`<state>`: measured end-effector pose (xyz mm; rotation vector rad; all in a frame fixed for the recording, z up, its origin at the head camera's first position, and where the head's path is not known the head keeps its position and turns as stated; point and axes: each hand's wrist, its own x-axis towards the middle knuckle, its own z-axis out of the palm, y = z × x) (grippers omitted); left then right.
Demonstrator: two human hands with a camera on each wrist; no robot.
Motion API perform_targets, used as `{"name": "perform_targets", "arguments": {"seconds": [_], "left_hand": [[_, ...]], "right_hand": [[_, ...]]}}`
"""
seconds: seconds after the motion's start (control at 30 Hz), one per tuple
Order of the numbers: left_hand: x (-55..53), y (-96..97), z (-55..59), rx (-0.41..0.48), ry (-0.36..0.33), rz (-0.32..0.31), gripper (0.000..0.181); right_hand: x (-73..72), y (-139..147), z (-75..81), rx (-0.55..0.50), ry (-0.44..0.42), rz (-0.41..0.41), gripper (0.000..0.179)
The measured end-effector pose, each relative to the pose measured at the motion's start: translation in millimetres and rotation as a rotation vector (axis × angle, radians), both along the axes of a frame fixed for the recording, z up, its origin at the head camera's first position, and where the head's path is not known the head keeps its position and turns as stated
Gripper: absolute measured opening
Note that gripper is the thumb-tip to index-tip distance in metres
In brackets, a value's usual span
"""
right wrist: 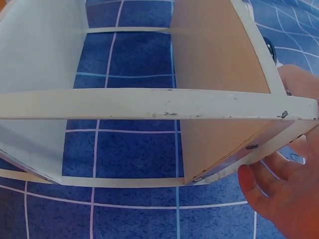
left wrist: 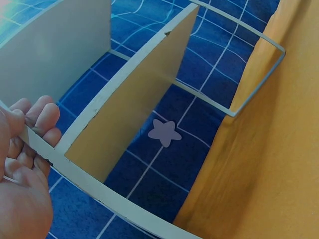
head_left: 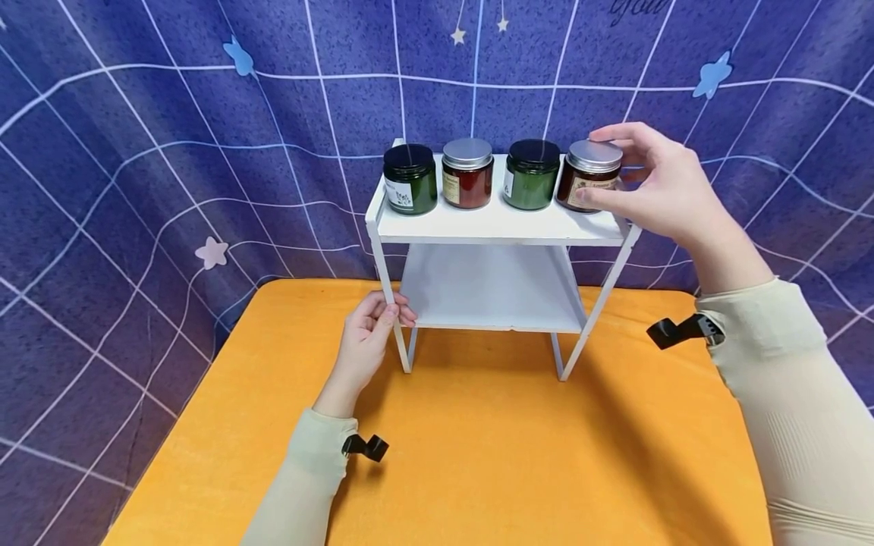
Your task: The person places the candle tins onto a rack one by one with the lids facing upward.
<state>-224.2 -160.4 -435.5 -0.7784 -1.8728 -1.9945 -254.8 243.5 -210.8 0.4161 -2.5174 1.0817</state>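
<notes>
A white two-tier shelf rack carries a row of lidded glass jars on its top board. From the left come a green jar with a black lid, an amber jar with a silver lid and a second green jar. At the right end, my right hand holds a dark brown jar with a silver lid, thumb across its label. In the right wrist view the rack's end hides this jar. My left hand pinches the rack's left front leg beside the lower board.
The rack stands on an orange cloth near its back edge. Behind it hangs a blue curtain with white grid lines and star shapes. The lower board sits between the slanted legs.
</notes>
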Motion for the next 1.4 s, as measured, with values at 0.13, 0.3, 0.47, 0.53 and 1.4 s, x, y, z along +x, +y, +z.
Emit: {"name": "perform_targets", "arguments": {"seconds": [0.13,0.3,0.47,0.53,1.4], "left_hand": [[0.3,-0.8,0.2,-0.001,-0.002,0.005,0.021],[0.5,-2.3,0.5,-0.002,-0.003,0.002,0.022],[1.0,-4.5,2.1,0.004,-0.014,-0.013,0.021],[1.7,-4.8,3.1,0.008,-0.020,-0.020,0.021],[-1.6,-68.4,37.0,-0.489,0.009,0.096,0.031]], "right_hand": [[0.3,-1.1,1.1,0.012,-0.003,0.005,0.075],[1.1,-1.4,1.3,0.024,-0.012,0.012,0.075],[4.4,-0.7,1.0,0.040,-0.027,0.022,0.075],[6.7,1.0,0.2,0.041,-0.031,0.029,0.073],[57.4,82.4,-100.2,0.170,0.158,0.090,0.061]]}}
